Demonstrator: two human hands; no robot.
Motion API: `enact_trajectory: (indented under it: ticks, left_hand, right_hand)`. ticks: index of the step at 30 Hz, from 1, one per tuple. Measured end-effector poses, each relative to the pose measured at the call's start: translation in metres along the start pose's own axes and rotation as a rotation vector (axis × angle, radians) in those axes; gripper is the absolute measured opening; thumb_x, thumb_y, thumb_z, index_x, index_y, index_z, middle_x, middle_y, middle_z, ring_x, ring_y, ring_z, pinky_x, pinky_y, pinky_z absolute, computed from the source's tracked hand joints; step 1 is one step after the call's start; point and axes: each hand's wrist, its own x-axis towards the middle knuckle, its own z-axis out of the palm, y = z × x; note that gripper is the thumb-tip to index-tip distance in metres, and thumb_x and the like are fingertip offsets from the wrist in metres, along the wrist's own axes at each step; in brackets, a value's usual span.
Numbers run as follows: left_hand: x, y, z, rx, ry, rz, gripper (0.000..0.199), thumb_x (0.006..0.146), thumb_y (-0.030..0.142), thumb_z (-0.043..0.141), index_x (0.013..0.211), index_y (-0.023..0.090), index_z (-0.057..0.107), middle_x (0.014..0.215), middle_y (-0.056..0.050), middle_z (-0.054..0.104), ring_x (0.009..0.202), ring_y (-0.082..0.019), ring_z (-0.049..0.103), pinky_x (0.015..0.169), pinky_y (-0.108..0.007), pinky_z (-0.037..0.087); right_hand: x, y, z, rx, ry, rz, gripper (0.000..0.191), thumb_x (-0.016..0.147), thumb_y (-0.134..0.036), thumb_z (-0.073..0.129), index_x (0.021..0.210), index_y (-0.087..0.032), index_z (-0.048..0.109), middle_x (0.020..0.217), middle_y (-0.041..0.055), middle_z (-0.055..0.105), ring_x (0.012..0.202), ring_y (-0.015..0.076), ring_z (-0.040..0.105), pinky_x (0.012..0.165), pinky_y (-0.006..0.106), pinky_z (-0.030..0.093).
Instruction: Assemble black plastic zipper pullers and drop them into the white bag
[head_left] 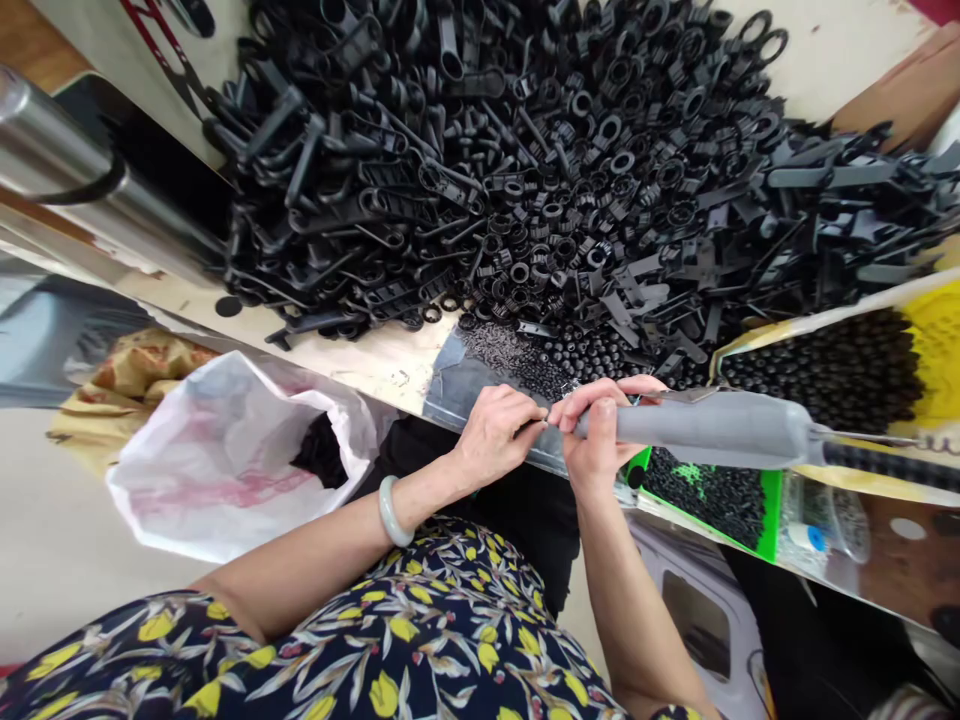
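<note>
My right hand (600,430) is wrapped round the front end of a long grey power screwdriver (705,428), which lies level and points left. Facing its tip, my left hand (501,432) pinches something too small to make out. The two hands nearly meet at the tip, over the table's front edge. Just beyond them lie small metal pieces (499,350) and small black balls (589,355) on a grey mat (450,385).
A huge heap of black plastic parts (525,170) covers the table. At the right are a yellow-edged bag of black balls (840,365) and a green tray (771,510). A white bag (225,460) hangs open at the left, below a steel flask (67,140).
</note>
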Motion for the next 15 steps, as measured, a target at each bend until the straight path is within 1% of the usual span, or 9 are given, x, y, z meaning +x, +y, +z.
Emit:
enact_trajectory:
  ticks: [6,11,15]
  left_hand:
    - [0.0013,0.0014,-0.0012,0.002,-0.009,-0.007,0.013,0.100,0.021,0.064,0.088,0.020,0.070,0.092,-0.001,0.079,0.088,-0.019,0.065,0.083,-0.038,0.042]
    - [0.0020,0.0023,-0.0016,0.010,-0.018,-0.013,0.012,0.099,0.020,0.065,0.088,0.020,0.070,0.092,-0.001,0.079,0.088,-0.019,0.064,0.083,-0.037,0.041]
    - [0.0016,0.0015,-0.0017,0.023,-0.021,-0.003,0.012,0.100,0.020,0.065,0.088,0.020,0.069,0.090,-0.001,0.077,0.086,-0.019,0.062,0.081,-0.037,0.040]
  right_hand:
    - [-0.0028,0.0098,-0.0034,0.015,-0.013,0.002,0.032,0.101,-0.040,0.064,0.113,-0.031,0.037,0.066,-0.0115,0.061,0.041,0.0121,0.048,0.044,0.029,0.050]
    - [-0.0023,0.0111,-0.0027,0.025,-0.030,-0.040,0.029,0.101,-0.037,0.064,0.111,-0.030,0.038,0.068,-0.0114,0.063,0.042,0.0113,0.048,0.045,0.028,0.050]
    - [-0.0043,0.0118,-0.0036,-0.020,-0.052,-0.022,0.030,0.102,-0.038,0.064,0.109,-0.031,0.035,0.068,-0.0122,0.062,0.043,0.0111,0.050,0.045,0.026,0.048]
